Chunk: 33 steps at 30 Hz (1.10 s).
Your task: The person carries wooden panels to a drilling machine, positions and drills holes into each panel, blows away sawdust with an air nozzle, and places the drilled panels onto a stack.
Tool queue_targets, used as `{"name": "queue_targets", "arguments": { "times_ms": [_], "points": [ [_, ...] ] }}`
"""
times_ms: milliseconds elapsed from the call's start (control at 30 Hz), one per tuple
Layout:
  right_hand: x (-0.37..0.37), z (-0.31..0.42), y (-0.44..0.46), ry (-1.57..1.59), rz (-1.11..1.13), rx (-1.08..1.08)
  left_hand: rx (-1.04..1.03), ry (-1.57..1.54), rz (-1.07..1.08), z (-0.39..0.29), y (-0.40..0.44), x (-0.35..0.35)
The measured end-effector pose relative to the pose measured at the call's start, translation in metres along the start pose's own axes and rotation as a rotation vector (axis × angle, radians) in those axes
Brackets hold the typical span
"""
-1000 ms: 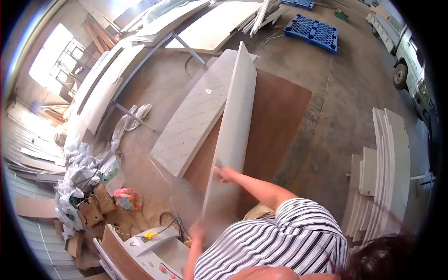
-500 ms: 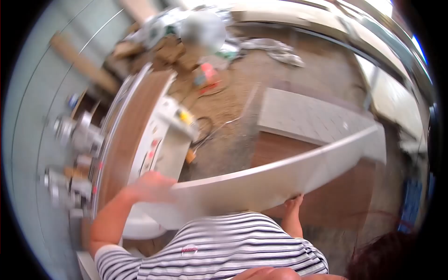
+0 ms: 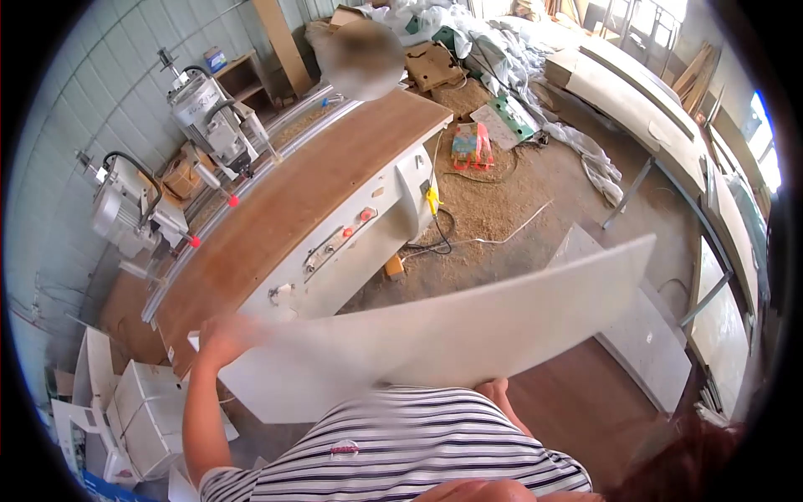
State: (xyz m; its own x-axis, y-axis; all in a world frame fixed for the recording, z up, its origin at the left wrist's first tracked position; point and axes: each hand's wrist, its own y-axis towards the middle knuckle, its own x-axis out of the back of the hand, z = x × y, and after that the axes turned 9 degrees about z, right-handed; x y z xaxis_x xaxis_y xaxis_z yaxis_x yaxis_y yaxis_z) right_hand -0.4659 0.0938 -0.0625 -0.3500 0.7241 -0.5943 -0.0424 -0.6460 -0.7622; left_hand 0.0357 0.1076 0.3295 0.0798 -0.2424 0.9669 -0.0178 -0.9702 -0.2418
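A long white board (image 3: 468,326) stretches across my front, close to the striped shirt. Its left end is gripped at the upper edge by my left hand (image 3: 224,339), which is somewhat blurred with fingers closed over the edge. Lower down, my right hand (image 3: 495,387) holds the board's bottom edge near its middle; most of its fingers are hidden. Just beyond the left end stands a machine with a brown work surface (image 3: 309,197) and a white front panel (image 3: 335,251) carrying red buttons.
Two motor units (image 3: 205,113) sit along the machine's far side. A grey panel (image 3: 644,351) and a brown sheet (image 3: 565,402) lie at the right. Sawdust (image 3: 477,209) covers the floor, with a red bag (image 3: 472,147) on it. Stacked boards (image 3: 627,105) rest on a metal frame.
The view has turned left, so the machine now shows more fully and the floor panels sit farther right. The board has swung along with my body, still in both hands.
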Motion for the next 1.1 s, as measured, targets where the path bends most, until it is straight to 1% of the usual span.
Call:
{"name": "queue_targets", "arguments": {
  "times_ms": [33,67,133,167,233,267,333,367,400,433,467,500,533,567,600,633,667,733,767,833,867,933,967,1000,1033,1067,1100],
  "points": [
    [-0.016,-0.014,0.003,-0.020,-0.006,-0.010,0.029,-0.031,-0.136,0.027,0.000,-0.008],
    [-0.029,-0.027,0.006,-0.038,-0.007,-0.018,0.021,-0.045,-0.137,0.050,0.001,-0.011],
    [-0.066,-0.047,0.004,-0.070,0.014,-0.042,0.141,-0.120,-0.142,0.089,-0.004,-0.018],
    [-0.088,-0.054,-0.001,-0.057,0.049,-0.066,0.145,-0.129,-0.143,0.110,-0.009,-0.030],
    [-0.137,-0.073,-0.011,-0.001,0.160,-0.142,0.373,-0.191,-0.130,0.158,-0.014,-0.060],
    [-0.147,-0.087,-0.001,0.007,0.165,-0.142,0.421,-0.212,-0.154,0.176,-0.019,-0.073],
    [-0.172,-0.106,0.016,-0.027,0.476,-0.138,0.506,-0.341,-0.277,0.199,-0.030,-0.093],
    [-0.191,-0.112,0.019,-0.035,0.329,-0.213,0.503,-0.344,-0.278,0.210,-0.034,-0.101],
    [-0.214,-0.120,0.019,-0.040,0.331,-0.212,0.600,-0.369,-0.248,0.219,-0.038,-0.108],
    [-0.234,-0.127,0.021,-0.086,0.274,-0.228,0.702,-0.395,-0.217,0.226,-0.042,-0.116],
    [-0.247,-0.133,0.024,-0.131,0.217,-0.247,0.710,-0.399,-0.220,0.234,-0.045,-0.127],
    [-0.231,-0.144,0.074,-0.091,0.327,-0.293,0.775,-0.405,-0.220,0.242,-0.044,-0.139],
    [-0.245,-0.149,0.076,-0.090,0.335,-0.300,0.839,-0.408,-0.220,0.251,-0.043,-0.149],
    [-0.260,-0.153,0.078,-0.118,0.346,-0.342,0.841,-0.401,-0.228,0.260,-0.042,-0.156],
    [-0.275,-0.157,0.079,-0.147,0.355,-0.381,0.826,-0.490,-0.222,0.268,-0.039,-0.162],
    [-0.279,-0.162,0.092,-0.144,0.361,-0.384,0.809,-0.581,-0.214,0.275,-0.035,-0.171],
    [-0.284,-0.166,0.108,-0.130,0.373,-0.376,0.810,-0.579,-0.222,0.283,-0.029,-0.183],
    [-0.309,-0.169,0.129,-0.117,0.391,-0.378,0.760,-0.491,-0.360,0.287,-0.008,-0.189],
    [-0.316,-0.165,0.140,-0.123,0.438,-0.416,0.767,-0.488,-0.356,0.290,0.001,-0.190],
    [-0.339,-0.155,0.156,-0.153,0.518,-0.472,0.909,-0.566,-0.150,0.275,0.036,-0.165],
    [-0.355,-0.147,0.166,-0.177,0.534,-0.474,0.920,-0.564,-0.144,0.271,0.055,-0.160],
    [-0.393,-0.125,0.185,-0.240,0.553,-0.455,0.988,-0.481,-0.064,0.269,0.106,-0.156],
    [-0.413,-0.110,0.198,-0.275,0.532,-0.418,0.993,-0.478,-0.053,0.266,0.133,-0.158],
    [-0.434,-0.097,0.213,-0.313,0.500,-0.374,0.961,-0.474,-0.095,0.264,0.162,-0.160],
    [-0.451,-0.086,0.232,-0.328,0.423,-0.319,0.927,-0.467,-0.124,0.262,0.190,-0.161],
    [-0.469,-0.074,0.252,-0.347,0.346,-0.264,0.935,-0.456,-0.070,0.261,0.220,-0.160],
    [-0.496,-0.060,0.258,-0.372,0.371,-0.231,0.939,-0.441,-0.012,0.259,0.253,-0.157]
  ]
}}
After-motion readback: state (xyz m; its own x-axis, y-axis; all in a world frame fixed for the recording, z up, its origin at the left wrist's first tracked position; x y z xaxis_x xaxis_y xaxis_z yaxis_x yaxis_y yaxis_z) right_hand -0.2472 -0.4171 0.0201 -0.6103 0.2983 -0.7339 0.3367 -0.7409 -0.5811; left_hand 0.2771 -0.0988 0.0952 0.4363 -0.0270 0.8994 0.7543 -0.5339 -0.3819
